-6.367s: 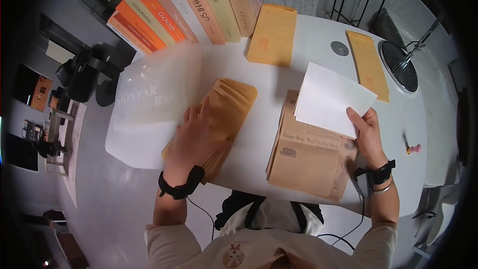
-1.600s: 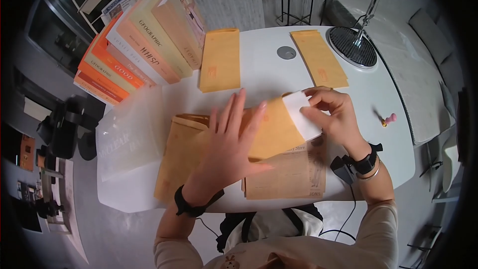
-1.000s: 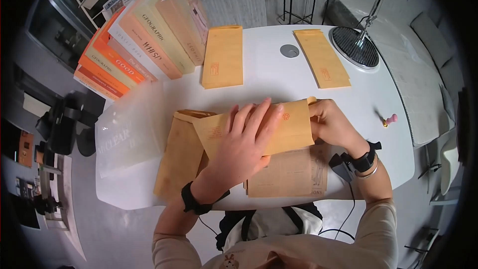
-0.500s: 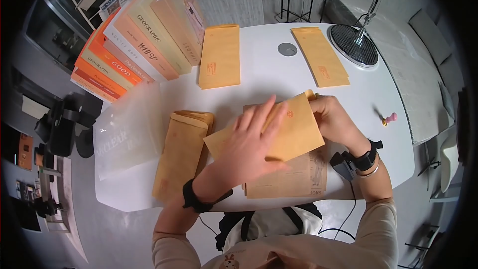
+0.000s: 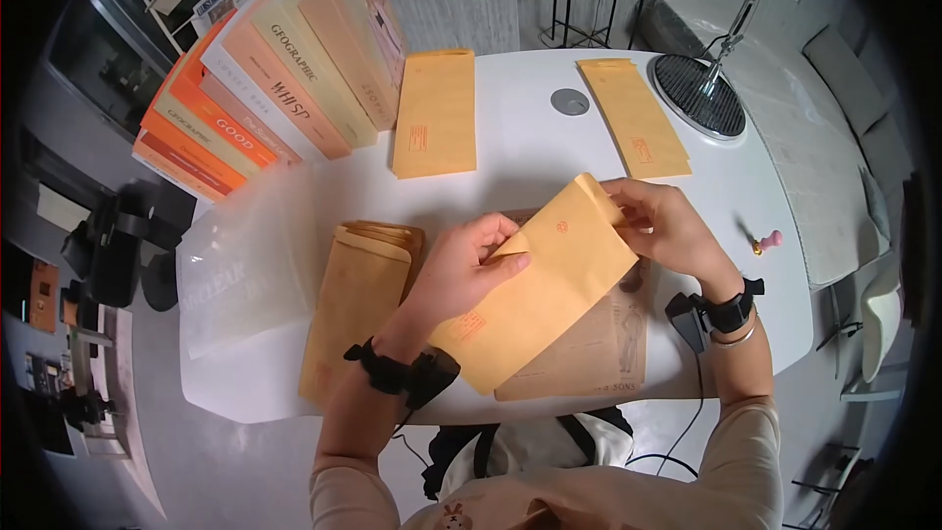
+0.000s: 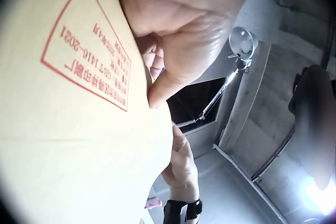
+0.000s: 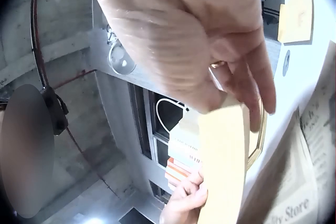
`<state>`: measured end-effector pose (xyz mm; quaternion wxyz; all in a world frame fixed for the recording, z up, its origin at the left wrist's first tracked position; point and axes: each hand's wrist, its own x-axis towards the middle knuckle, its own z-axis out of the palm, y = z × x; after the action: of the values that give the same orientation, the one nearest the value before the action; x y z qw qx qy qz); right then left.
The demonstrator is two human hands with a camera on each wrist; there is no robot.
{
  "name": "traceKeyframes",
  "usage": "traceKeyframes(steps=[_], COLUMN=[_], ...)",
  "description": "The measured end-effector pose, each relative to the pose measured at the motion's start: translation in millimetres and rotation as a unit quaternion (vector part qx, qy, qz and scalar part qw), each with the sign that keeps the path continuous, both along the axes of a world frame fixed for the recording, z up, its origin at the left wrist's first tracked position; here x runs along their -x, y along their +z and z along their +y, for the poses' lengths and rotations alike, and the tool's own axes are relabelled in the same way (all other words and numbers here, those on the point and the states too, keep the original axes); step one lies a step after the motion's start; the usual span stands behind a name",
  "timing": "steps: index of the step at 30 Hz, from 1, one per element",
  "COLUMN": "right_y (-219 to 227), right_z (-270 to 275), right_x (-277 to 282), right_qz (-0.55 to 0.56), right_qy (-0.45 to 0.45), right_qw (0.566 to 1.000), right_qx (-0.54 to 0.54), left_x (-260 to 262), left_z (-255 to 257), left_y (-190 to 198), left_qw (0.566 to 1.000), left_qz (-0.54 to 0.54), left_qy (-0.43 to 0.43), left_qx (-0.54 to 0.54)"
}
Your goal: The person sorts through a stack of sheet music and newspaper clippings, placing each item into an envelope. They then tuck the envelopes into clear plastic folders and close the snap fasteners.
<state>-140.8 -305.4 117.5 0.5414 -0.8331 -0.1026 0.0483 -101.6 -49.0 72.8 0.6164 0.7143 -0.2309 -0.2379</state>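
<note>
The yellow envelope [image 5: 549, 285] is held above the left part of the printed brown sheets [image 5: 589, 353], slanting so that its lower end reaches out to the left of them. Half a second ago it sat less steeply, and the left hand [image 5: 461, 270] lay across its face with outstretched fingers. Now that hand grips the envelope's left edge, thumb on the face and the other fingers curled under, and the red print near the lower end is uncovered. The right hand [image 5: 672, 226], above the far right corner of the sheets, pinches the envelope's upper end between thumb and fingers, as the right wrist view also shows. That end, where white paper stuck out 1.6 seconds ago, now shows yellow paper.

To the left of the sheets lies a pile of envelopes [image 5: 348, 324], with a translucent bag [image 5: 245, 265] farther left. Beyond the sheets are two more yellow stacks, one [image 5: 437, 113] to the left and one [image 5: 636, 118] to the right; both stay put, as does the pink-handled stamp [image 5: 769, 240] to the right of the sheets.
</note>
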Motion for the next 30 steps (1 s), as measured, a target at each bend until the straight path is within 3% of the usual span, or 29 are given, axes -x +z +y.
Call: traceKeyframes(steps=[5, 8, 11, 14, 21, 22, 25, 28, 30], right_y=[-4.4, -13.1, -3.8, -21.6, -43.9, -42.8, -37.6, -32.1, -31.1], right_z=[-19.2, -12.7, -1.0, 1.1, 23.9, 25.3, 29.3, 28.7, 26.0], right_x=[-9.0, -9.5, -8.1, -9.2, -5.7, -3.3, 1.5, 0.3, -1.2], right_qz=[-0.001, 0.016, 0.141, 0.134, 0.06, 0.065, -0.006, -0.002, 0.004], right_qy=[-0.009, -0.012, -0.043, 0.0, 0.056, 0.051, 0.103, 0.154, 0.168], right_qw=[0.996, 0.998, 0.962, 0.951, 0.99, 0.995, 0.995, 0.987, 0.985], right_qx=[0.085, -0.06, -0.23, -0.28, -0.119, -0.049, 0.005, -0.033, -0.025], left_x=[-4.1, -5.2, -4.2, -3.1, 0.8, 1.4, -2.3, -1.9, 1.6], left_z=[6.5, 7.3, 5.9, 5.3, -7.9, -9.9, -10.3, -8.8, -13.4], left_y=[-4.1, -5.1, -6.2, -5.6, -8.9, -8.1, -16.2, -15.8, -15.6], left_qw=[0.999, 0.999, 0.998, 0.998, 0.998, 0.997, 0.999, 0.997, 0.999], left_qz=[0.025, 0.026, 0.017, 0.023, 0.027, 0.039, 0.036, -0.02, -0.018], left_qy=[-0.001, 0.017, 0.034, 0.037, 0.031, 0.04, 0.021, 0.014, 0.029], left_qx=[0.019, 0.041, 0.048, 0.048, 0.049, 0.049, -0.027, -0.079, -0.018])
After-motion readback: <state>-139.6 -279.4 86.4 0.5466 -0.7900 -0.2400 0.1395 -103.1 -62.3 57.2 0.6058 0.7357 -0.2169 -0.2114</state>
